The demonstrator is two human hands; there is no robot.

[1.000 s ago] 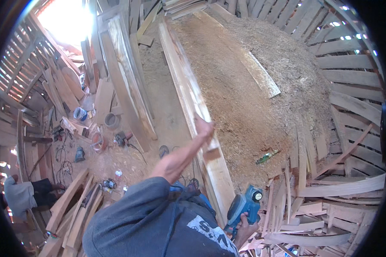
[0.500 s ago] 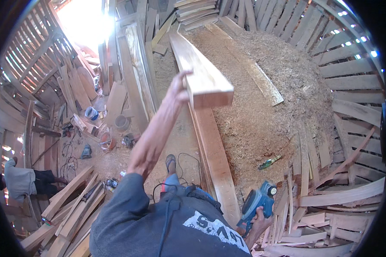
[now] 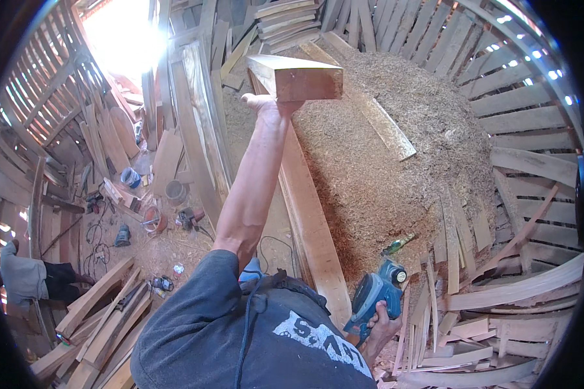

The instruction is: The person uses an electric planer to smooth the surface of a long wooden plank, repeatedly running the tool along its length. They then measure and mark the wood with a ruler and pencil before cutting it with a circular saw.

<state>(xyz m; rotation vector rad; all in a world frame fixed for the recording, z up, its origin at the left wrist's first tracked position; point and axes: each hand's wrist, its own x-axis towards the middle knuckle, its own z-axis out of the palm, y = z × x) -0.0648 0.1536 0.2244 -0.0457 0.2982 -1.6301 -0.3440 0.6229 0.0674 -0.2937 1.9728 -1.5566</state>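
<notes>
My left hand (image 3: 271, 106) is raised at the end of an outstretched arm. It bears the near end of a thick wooden beam (image 3: 308, 84) from below, thumb out to the left, the other fingers hidden under the wood. The beam's square end face points toward me and its far part slopes away. Low on the right, my right hand (image 3: 384, 320) grips the handle of a blue electric planer (image 3: 374, 297). A long plank or beam (image 3: 313, 223) lies beneath the lifted beam and runs back toward my body.
Wood shavings (image 3: 435, 149) heap up on the right, with a board (image 3: 386, 126) lying on them. A green tool-like object (image 3: 398, 244) lies near the planer. Stacked timber (image 3: 104, 324) and another person (image 3: 26, 275) are at left. Power tools, cords and buckets (image 3: 175, 190) litter the floor.
My left hand has lifted the beam's near end higher and gone from its side to underneath. The planer in my right hand has tilted slightly and shifted a little up and left.
</notes>
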